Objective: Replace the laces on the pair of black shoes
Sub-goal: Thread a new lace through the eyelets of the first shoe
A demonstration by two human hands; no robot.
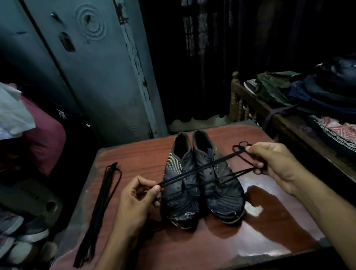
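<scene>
Two worn black shoes stand side by side on the reddish wooden table [206, 248], toes toward me: the left shoe [182, 191] and the right shoe [219, 187]. A black lace [198, 170] is stretched taut above them between both hands. My left hand [139, 201] pinches its left end between thumb and forefinger. My right hand [277, 166] grips the other end, with loops of lace around the fingers. A strand of it seems to run down to the right shoe's eyelets. A second bundle of black laces [101, 213] lies straight on the table's left side.
A grey metal cupboard [90, 62] stands behind the table on the left. Several sneakers [9, 236] are stacked at lower left. A wooden bed [285, 123] with bags and clothes borders the table's right side. Dark curtains hang behind.
</scene>
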